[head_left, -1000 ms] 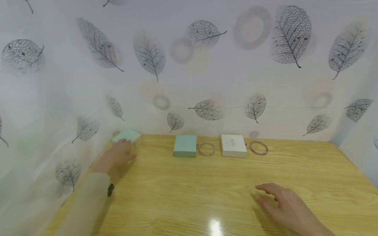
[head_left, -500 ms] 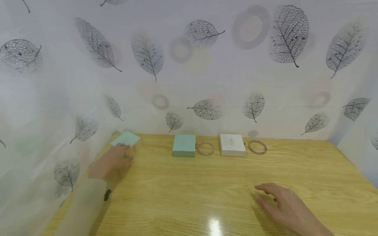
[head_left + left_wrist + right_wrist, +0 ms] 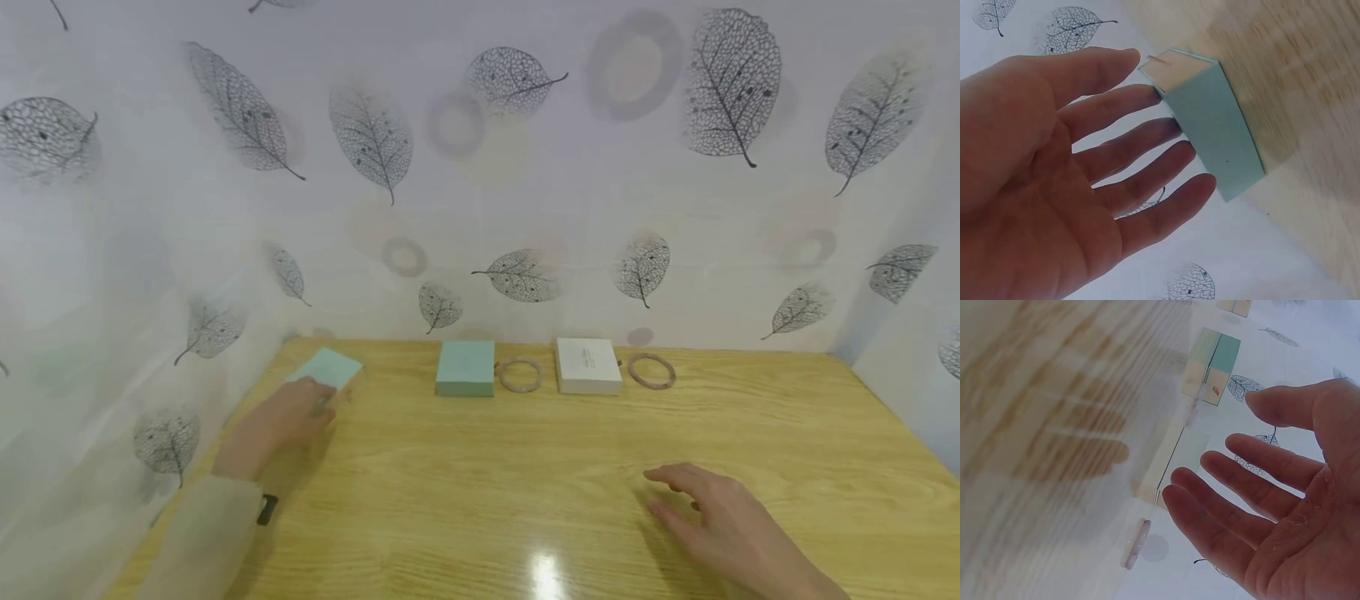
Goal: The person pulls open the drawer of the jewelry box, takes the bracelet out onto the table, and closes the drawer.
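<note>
At the table's far left corner lies a light-green box [image 3: 327, 367], its near part covered by my left hand [image 3: 273, 425] in the head view. From the left wrist view, the fingertips [image 3: 1200, 187] meet the box's long edge [image 3: 1213, 125] with the fingers nearly straight; the thumb stays off it. An open end of the box shows a pale inside and a short ribbon tab. My right hand [image 3: 723, 521] hovers over the near right of the table, fingers loosely spread around nothing. The right wrist view shows its palm [image 3: 1297, 544] apart from everything.
A second green box [image 3: 465, 368] and a white box [image 3: 588, 366] stand along the table's back. Beside each lies a bangle: a pale one [image 3: 520, 375] and a darker pinkish one [image 3: 652, 372]. A leaf-print curtain [image 3: 525, 192] closes off the back and sides.
The green box at the left has shifted a little toward me, and my left hand has drawn back with it. My right hand holds its place.
</note>
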{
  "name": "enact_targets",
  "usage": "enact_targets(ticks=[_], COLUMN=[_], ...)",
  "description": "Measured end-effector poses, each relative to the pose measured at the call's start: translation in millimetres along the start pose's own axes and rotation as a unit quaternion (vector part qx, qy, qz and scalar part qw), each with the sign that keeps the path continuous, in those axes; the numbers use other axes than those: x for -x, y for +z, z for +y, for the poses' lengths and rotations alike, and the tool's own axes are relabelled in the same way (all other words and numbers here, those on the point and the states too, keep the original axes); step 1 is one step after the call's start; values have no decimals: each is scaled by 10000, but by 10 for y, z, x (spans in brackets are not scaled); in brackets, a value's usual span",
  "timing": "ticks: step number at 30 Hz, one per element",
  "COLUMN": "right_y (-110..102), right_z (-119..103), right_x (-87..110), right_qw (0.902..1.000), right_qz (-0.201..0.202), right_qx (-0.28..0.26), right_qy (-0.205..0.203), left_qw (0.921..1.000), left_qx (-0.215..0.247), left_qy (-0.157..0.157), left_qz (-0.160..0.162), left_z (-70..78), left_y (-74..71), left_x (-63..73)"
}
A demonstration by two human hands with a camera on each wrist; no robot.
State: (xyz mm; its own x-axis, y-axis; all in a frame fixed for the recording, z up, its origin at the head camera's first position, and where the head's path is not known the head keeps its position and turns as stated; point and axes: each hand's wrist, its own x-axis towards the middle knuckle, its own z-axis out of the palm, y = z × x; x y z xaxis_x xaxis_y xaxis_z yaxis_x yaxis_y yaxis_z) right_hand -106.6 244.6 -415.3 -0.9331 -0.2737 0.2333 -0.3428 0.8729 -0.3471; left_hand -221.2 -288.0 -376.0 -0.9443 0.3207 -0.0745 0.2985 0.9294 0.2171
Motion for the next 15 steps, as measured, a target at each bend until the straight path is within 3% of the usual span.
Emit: enact_targets(ticks=[6,12,15], right_y=[-13,-28,-35], right_z=[-8,-16,-16], right_x=[1,-3,-6], right_qw=[10000,10000,10000], right_qz=[-16,-31,-65], right_qx=[31,10,-15], right_qy=[33,5,16], left_qw=[9999,9972,9964], left_qx=[88,317,383], left_qy=[2,-388,-451], left_qz=[135,563,600], left_z=[-3,-216,-313], left_y=[-15,14,33], left_x=[24,-33,-82])
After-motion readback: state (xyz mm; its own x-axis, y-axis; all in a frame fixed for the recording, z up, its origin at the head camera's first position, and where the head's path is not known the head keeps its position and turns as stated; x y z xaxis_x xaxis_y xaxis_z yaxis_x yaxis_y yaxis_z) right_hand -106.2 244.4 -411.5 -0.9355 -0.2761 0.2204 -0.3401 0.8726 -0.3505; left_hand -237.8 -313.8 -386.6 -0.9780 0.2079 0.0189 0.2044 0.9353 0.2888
